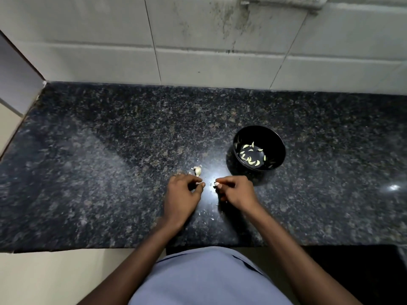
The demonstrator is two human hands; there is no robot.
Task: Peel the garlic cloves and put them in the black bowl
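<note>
Head view: over a speckled granite counter [88, 164], the left hand [181, 194] and right hand [236, 191] work a little apart, each with curled fingers pinching a small pale piece, skin or clove, too small to tell. Just beyond the left hand, at about 12 o'clock, the remaining unpeeled garlic piece [198, 170] lies on the stone, long axis running roughly from 11 to 5 o'clock. At 2 o'clock from the hands stands the black bowl [275, 146], upright, mouth up, with over a dozen peeled cloves [251, 158] scattered inside. The job looks nearly done.
</note>
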